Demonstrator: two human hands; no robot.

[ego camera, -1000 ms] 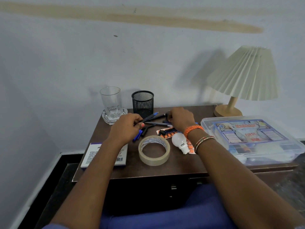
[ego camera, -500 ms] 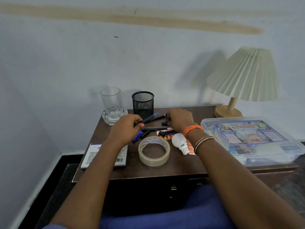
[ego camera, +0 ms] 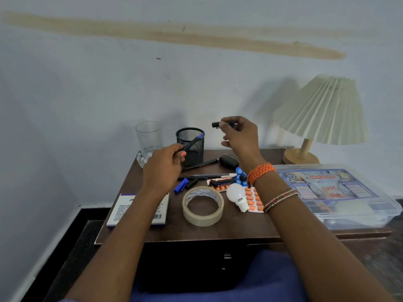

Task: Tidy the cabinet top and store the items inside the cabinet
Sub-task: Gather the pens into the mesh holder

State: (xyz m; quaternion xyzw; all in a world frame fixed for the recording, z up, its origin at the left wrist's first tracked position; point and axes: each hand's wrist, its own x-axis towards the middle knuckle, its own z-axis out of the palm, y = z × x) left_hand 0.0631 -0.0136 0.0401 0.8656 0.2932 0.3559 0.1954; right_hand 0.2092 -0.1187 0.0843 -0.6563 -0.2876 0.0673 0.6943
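Above the cabinet top's [ego camera: 218,232] back edge, the left hand [ego camera: 162,168] grips a blue pen [ego camera: 193,142] tipped toward the mesh cup [ego camera: 190,147] — likely to drop it in — while the right hand [ego camera: 238,138] pinches a dark cap [ego camera: 216,124] clear of the clutter.

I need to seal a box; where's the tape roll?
The tape roll lies flat near the cabinet top's front edge, between the white box and the light bulb.

A home bedroom corner is showing. A pleated lamp [ego camera: 322,110] is standing on a small bedside cabinet [ego camera: 239,227] against a stained wall [ego camera: 174,38].
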